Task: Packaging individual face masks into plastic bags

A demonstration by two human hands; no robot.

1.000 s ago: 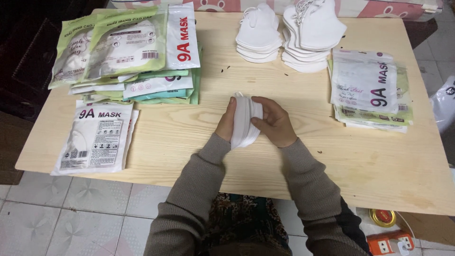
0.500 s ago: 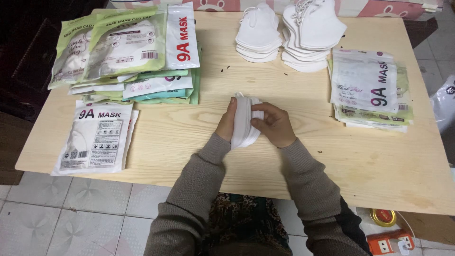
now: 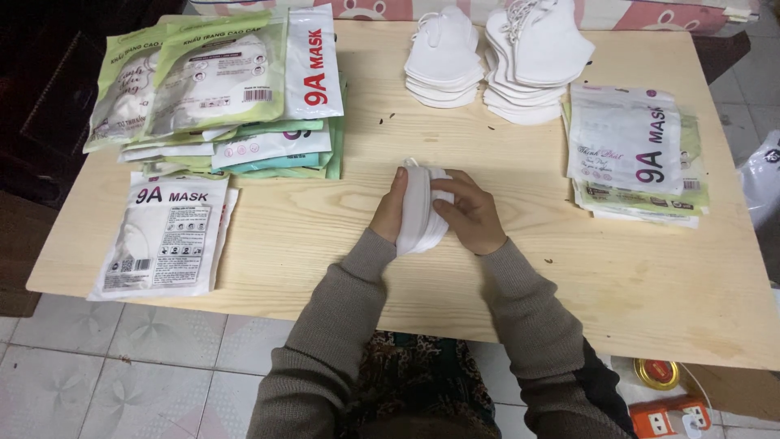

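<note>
A small stack of white face masks [image 3: 420, 210] stands on edge at the middle of the wooden table [image 3: 309, 236]. My left hand [image 3: 388, 208] presses its left side and my right hand [image 3: 467, 214] closes over its right side, fingers on top. Both hands grip the same stack.
Two piles of loose white masks [image 3: 443, 61] [image 3: 536, 57] lie at the table's far side. Filled green and white mask packets [image 3: 219, 97] are heaped at the far left, with a white packet [image 3: 166, 236] below them. Flat packets [image 3: 634, 154] are stacked at right. A small tin [image 3: 656, 374] sits on the floor.
My hands have shifted only slightly on the mask stack, squaring it up. Nothing else on the table has moved.
</note>
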